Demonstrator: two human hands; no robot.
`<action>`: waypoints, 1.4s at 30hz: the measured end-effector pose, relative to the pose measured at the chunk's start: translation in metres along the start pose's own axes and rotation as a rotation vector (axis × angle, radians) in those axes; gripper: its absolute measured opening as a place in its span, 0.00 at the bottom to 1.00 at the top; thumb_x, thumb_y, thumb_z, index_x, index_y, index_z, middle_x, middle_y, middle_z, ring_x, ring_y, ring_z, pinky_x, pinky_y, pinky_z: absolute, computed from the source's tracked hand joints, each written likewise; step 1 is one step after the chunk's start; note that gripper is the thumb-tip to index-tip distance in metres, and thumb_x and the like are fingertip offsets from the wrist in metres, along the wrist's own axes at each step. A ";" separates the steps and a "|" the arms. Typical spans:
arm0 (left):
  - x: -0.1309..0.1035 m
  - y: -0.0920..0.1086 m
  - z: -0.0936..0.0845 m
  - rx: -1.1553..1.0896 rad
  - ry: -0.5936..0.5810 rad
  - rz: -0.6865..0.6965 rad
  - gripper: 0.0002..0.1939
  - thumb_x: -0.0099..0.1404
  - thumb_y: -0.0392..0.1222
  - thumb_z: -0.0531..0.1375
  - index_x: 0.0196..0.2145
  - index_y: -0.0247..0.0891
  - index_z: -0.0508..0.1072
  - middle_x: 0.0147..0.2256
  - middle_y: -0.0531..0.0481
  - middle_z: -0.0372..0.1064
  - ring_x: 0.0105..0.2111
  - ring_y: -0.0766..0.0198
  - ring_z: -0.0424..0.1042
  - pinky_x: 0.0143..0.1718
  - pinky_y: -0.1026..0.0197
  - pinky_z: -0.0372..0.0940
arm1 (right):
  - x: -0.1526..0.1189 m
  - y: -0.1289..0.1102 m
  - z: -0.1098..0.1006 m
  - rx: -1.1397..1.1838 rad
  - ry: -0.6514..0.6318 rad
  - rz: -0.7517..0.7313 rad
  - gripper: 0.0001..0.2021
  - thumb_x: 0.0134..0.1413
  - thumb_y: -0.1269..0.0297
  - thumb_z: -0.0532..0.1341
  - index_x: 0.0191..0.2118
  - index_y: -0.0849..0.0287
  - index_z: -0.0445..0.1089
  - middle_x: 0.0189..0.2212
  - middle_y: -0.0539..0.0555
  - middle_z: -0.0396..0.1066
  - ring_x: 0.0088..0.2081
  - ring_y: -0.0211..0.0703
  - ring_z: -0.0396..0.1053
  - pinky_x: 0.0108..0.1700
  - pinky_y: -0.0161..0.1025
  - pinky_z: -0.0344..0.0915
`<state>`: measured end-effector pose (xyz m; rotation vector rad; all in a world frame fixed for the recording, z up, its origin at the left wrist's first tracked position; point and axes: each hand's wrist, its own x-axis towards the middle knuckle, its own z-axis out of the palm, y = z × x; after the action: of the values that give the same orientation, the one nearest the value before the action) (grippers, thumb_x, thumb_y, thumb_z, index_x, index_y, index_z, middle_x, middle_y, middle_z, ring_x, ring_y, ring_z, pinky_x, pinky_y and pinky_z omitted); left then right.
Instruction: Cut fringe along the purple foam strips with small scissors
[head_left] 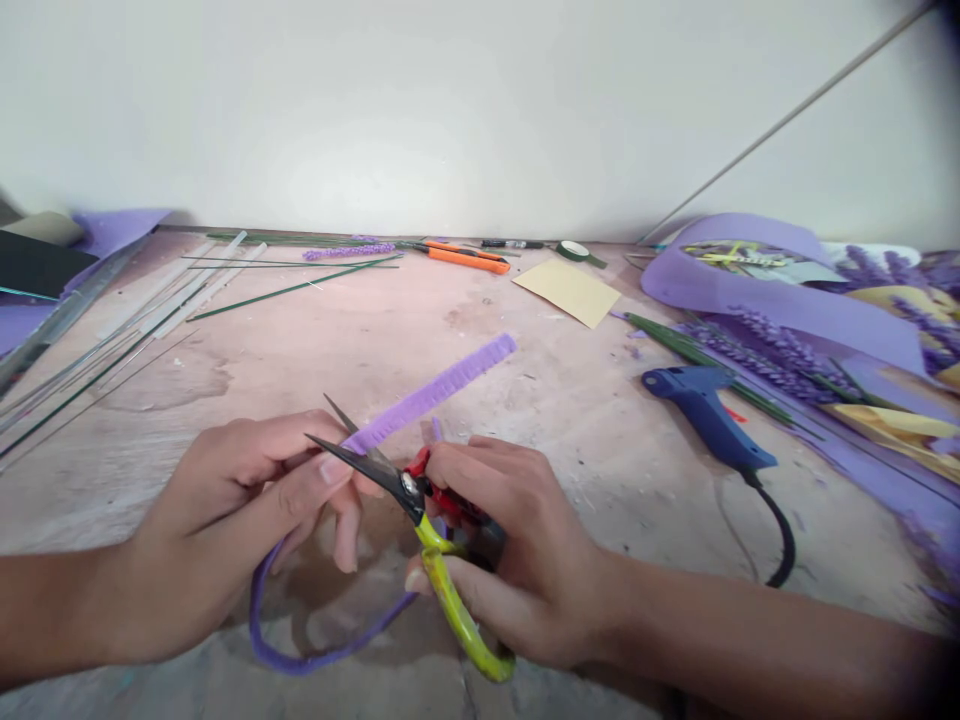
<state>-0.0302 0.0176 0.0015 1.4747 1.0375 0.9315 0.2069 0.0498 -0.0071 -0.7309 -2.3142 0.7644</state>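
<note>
A long narrow purple strip [435, 393] is pinched between the thumb and fingers of my left hand [255, 500]. Its fringed-looking end points up and right over the table, while the rest loops down below both hands. My right hand [517, 550] grips scissors [409, 485] with black blades and yellow-green and red handles. The blades are parted and lie across the strip beside my left thumb. Whether they touch the strip is hard to tell.
A blue glue gun [705, 410] with a black cord lies at the right, near purple flower stems [780, 350] and purple sheets. A yellow paper [567, 292], green tape [573, 251] and orange cutter [466, 257] lie at the back. Thin wires and sticks [202, 290] spread at the left.
</note>
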 end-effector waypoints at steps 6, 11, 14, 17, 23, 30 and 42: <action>-0.001 -0.004 0.002 -0.007 -0.014 -0.022 0.21 0.75 0.52 0.57 0.27 0.43 0.80 0.21 0.54 0.72 0.17 0.68 0.66 0.17 0.69 0.59 | 0.000 0.000 0.000 -0.025 -0.010 0.003 0.14 0.60 0.56 0.64 0.30 0.55 0.58 0.23 0.44 0.60 0.24 0.36 0.56 0.29 0.36 0.51; -0.005 -0.006 0.000 0.022 -0.011 -0.035 0.22 0.75 0.53 0.56 0.27 0.43 0.78 0.23 0.53 0.76 0.18 0.66 0.70 0.19 0.67 0.63 | 0.001 0.000 0.001 -0.044 0.001 -0.008 0.15 0.62 0.55 0.62 0.30 0.55 0.58 0.22 0.44 0.60 0.24 0.36 0.56 0.29 0.36 0.50; -0.007 -0.006 0.000 0.033 -0.009 -0.043 0.22 0.75 0.52 0.56 0.27 0.42 0.78 0.23 0.53 0.77 0.18 0.66 0.70 0.19 0.67 0.63 | 0.001 0.000 0.001 -0.056 -0.002 -0.013 0.15 0.64 0.53 0.61 0.31 0.55 0.58 0.22 0.44 0.60 0.24 0.36 0.56 0.29 0.36 0.51; -0.006 -0.004 0.000 0.040 -0.003 -0.033 0.22 0.75 0.52 0.56 0.26 0.42 0.79 0.22 0.52 0.76 0.18 0.66 0.70 0.19 0.66 0.63 | 0.002 0.000 0.001 -0.059 -0.002 -0.016 0.16 0.65 0.52 0.60 0.31 0.55 0.58 0.22 0.44 0.61 0.24 0.36 0.56 0.29 0.37 0.51; -0.003 -0.001 0.000 0.058 0.028 -0.001 0.21 0.75 0.51 0.57 0.27 0.43 0.79 0.22 0.54 0.74 0.17 0.68 0.67 0.17 0.68 0.61 | -0.001 -0.001 0.001 -0.057 0.002 -0.007 0.16 0.63 0.52 0.61 0.31 0.55 0.59 0.22 0.44 0.61 0.24 0.36 0.55 0.30 0.36 0.51; -0.004 -0.001 0.001 0.098 0.019 0.021 0.21 0.75 0.49 0.57 0.26 0.44 0.80 0.19 0.55 0.72 0.17 0.69 0.66 0.16 0.69 0.59 | 0.000 0.000 0.001 -0.048 0.006 -0.016 0.17 0.64 0.52 0.61 0.30 0.55 0.58 0.22 0.43 0.59 0.24 0.36 0.55 0.30 0.36 0.50; -0.005 -0.004 0.001 0.087 0.007 0.011 0.24 0.76 0.50 0.55 0.26 0.42 0.80 0.20 0.54 0.73 0.17 0.68 0.68 0.19 0.68 0.62 | 0.001 0.000 0.001 -0.050 0.007 -0.029 0.18 0.65 0.50 0.61 0.31 0.55 0.58 0.23 0.43 0.59 0.24 0.36 0.55 0.30 0.36 0.50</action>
<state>-0.0309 0.0129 -0.0027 1.5509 1.0883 0.9097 0.2056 0.0500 -0.0078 -0.7188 -2.3395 0.6921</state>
